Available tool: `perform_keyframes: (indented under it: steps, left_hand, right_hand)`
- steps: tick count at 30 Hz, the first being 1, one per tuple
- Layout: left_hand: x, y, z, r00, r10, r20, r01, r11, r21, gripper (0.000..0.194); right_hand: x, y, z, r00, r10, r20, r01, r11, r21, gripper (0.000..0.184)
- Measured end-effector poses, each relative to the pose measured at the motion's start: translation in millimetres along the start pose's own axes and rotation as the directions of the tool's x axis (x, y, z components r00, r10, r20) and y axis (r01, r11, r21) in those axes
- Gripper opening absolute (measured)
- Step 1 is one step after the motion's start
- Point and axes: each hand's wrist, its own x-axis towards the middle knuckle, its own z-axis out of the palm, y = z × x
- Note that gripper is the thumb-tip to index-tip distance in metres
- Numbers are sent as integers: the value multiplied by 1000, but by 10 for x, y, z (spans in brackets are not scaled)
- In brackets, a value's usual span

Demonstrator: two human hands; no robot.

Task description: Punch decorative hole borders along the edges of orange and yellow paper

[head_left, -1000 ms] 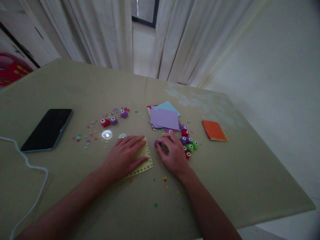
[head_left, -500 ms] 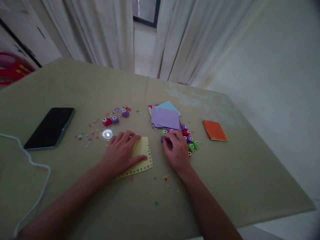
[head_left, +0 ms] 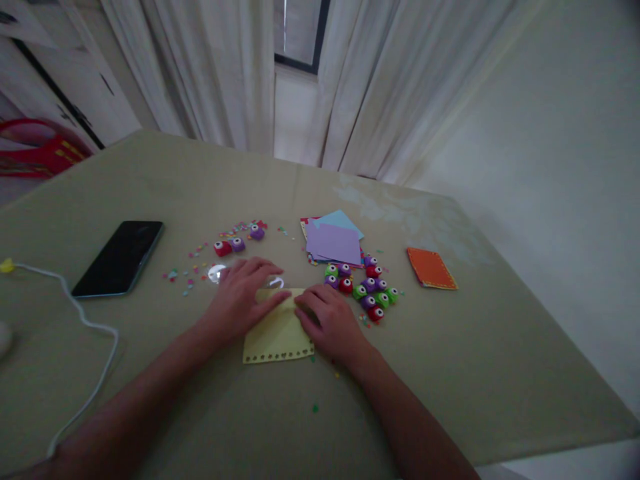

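A yellow sheet of paper (head_left: 277, 333) lies in front of me, with a row of small punched shapes along its near edge. My left hand (head_left: 247, 293) rests over its upper left part, fingers stretched out and thumb apart. At the sheet's upper right, my right hand (head_left: 333, 323) has its thumb and fingertips close together on the paper; whatever may be between them is hidden. Just beyond the sheet is a shiny clear piece (head_left: 275, 283), and a clear round piece (head_left: 217, 273) is partly behind my left hand. Several red, purple and green eyeball beads (head_left: 370, 285) lie to the right.
Behind the beads sits a stack of coloured papers (head_left: 333, 241). An orange stitched square (head_left: 432, 268) lies farther right. At left are a dark tablet (head_left: 120, 260) and a white cord (head_left: 95, 325). More eyeball beads (head_left: 237, 244) and confetti (head_left: 188, 281) are scattered at left centre.
My right hand has moved left from the eyeball beads onto the yellow sheet. The sheet has turned, its punched edge now nearly level. The view has shifted slightly.
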Motion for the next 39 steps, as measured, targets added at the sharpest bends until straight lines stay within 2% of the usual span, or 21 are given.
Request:
perform_keyframes:
  steps: [2, 5, 9, 11, 13, 15, 17, 19, 21, 22, 23, 25, 26, 28, 29, 30, 32, 34, 36, 37, 39]
  left_hand:
    - [55, -160, -121, 960, -180, -214, 201, 977, 78, 36]
    - [93, -398, -247, 904, -308, -298, 376, 903, 208, 47]
    - [89, -589, -271, 928, -325, -183, 366, 885, 287, 34]
    - [93, -614, -259, 931, -316, -183, 356, 897, 262, 31]
    - [103, -582, -233, 916, -302, -264, 356, 915, 187, 34]
    - [99, -478, -173, 881, -268, -391, 323, 943, 83, 38]
    - [64, -301, -75, 892, -127, -435, 156, 987, 33, 34]
    - [-6, -80, 44, 912, 131, -389, -131, 991, 27, 29]
    - [-90, 129, 145, 873, 375, -312, -383, 923, 37, 30]
    - [-126, 210, 178, 848, 460, -262, -468, 883, 37, 33]
    - [-151, 266, 193, 836, 490, -248, -498, 867, 36, 34]
    - [-160, 295, 168, 851, 461, -250, -476, 879, 2, 34]
    - [-143, 268, 128, 871, 408, -273, -430, 903, -21, 35]
    - [-76, 152, 8, 933, 239, -269, -270, 959, -84, 38]
    - [-33, 74, -61, 954, 113, -278, -151, 981, -121, 35]
    - [10, -7, -128, 959, -24, -282, -24, 986, -168, 34]
    - [78, -152, -230, 946, -181, -270, 126, 970, -208, 34]
    - [101, -241, -273, 968, -204, -143, 178, 968, -175, 38]
    - [80, -256, -261, 992, -100, 72, 111, 981, -159, 42]
    - [60, -240, -245, 986, -33, 165, 59, 986, -157, 45]
    - [17, -182, -211, 961, 70, 268, -31, 989, -146, 57]
  right_hand:
    - [-1, -4, 7, 1000, 6, 13, -6, 1000, 19, 11]
    - [-4, -14, 13, 999, -3, 32, 1, 997, 76, 15]
    - [-7, -14, 7, 1000, 24, -3, -23, 982, 189, 19]
    - [0, -10, -15, 996, 69, -64, -50, 964, 263, 20]
    - [12, -10, -46, 982, 138, -125, -85, 930, 358, 19]
    - [26, -19, -65, 963, 228, -144, -134, 868, 479, 21]
    - [38, -35, -57, 945, 314, -95, -191, 762, 618, 29]
    - [49, -57, -19, 937, 349, 4, -234, 619, 750, 44]
    - [60, -81, 30, 941, 329, 82, -245, 492, 835, 52]
    - [65, -93, 50, 943, 317, 102, -245, 454, 857, 51]
    - [69, -104, 64, 943, 313, 115, -247, 427, 870, 50]
    - [75, -120, 67, 931, 338, 135, -269, 387, 882, 48]
    - [77, -123, 56, 921, 360, 146, -283, 365, 887, 49]
    - [76, -118, 19, 899, 406, 163, -307, 319, 896, 49]
    - [74, -110, -2, 890, 426, 164, -312, 306, 899, 48]
    - [72, -100, -22, 883, 441, 160, -313, 300, 901, 46]
    - [71, -77, -46, 873, 464, 152, -313, 293, 903, 44]
    - [72, -56, -48, 868, 474, 150, -315, 293, 903, 44]
    - [76, -40, -34, 866, 476, 154, -319, 290, 902, 45]
    - [77, -32, -24, 867, 474, 157, -320, 287, 903, 45]
    - [79, -17, -7, 869, 466, 165, -320, 276, 906, 46]
